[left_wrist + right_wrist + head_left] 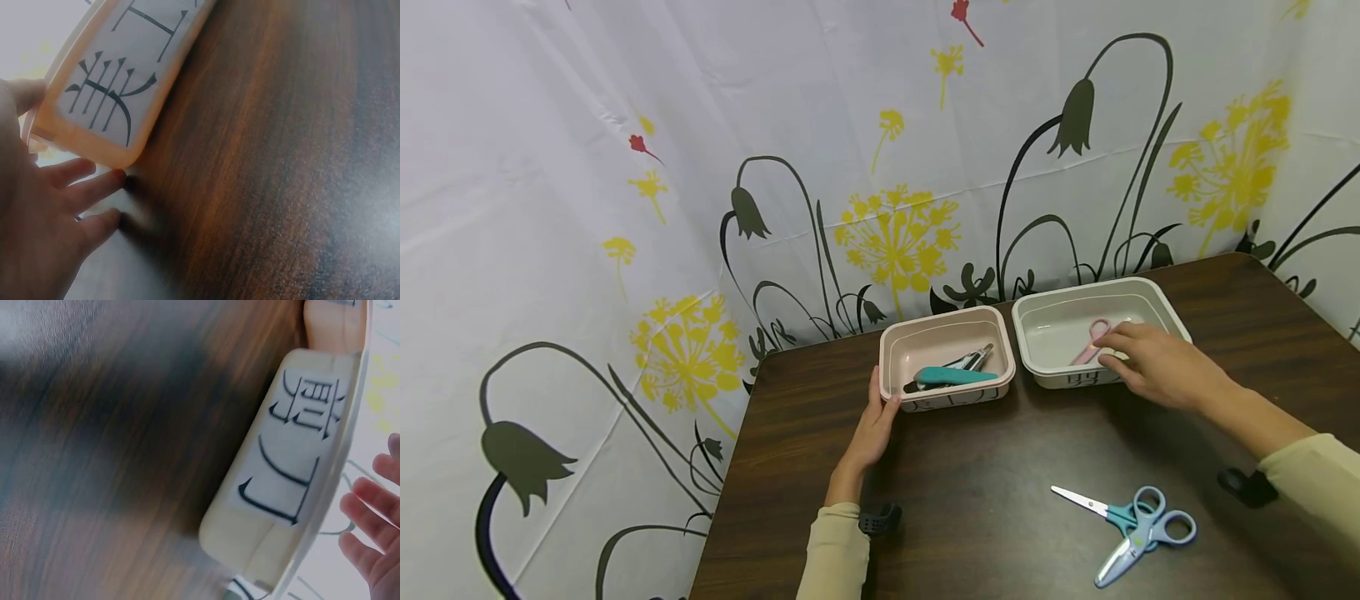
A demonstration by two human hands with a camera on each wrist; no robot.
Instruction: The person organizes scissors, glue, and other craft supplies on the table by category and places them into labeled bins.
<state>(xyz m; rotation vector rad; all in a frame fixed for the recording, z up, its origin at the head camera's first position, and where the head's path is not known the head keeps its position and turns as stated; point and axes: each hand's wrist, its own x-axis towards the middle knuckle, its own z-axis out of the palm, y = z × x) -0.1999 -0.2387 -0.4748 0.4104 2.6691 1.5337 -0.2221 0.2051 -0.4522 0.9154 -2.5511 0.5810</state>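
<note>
My left hand point(870, 429) touches the left end of a pink bin point(891, 354), its fingers spread along that side and the thumb near the front corner. Inside the bin lie a teal-handled tool point(957, 376) and a metal tool point(981, 357), partly overlapping. Over the front right of a pale grey-white bin point(1037, 321), my right hand point(1165, 367) hovers with loosely bent fingers. A small pair of pink scissors point(1086, 353) leans inside that bin, close to the fingertips. In the right wrist view, the fingers point(370, 499) appear apart and hold nothing.
Blue-handled scissors point(1138, 529) lie with blades spread on the dark wooden table point(985, 492), in front of the pale bin. Both bins bear labels with written characters on their fronts. Behind the table hangs a flower-patterned curtain point(820, 83).
</note>
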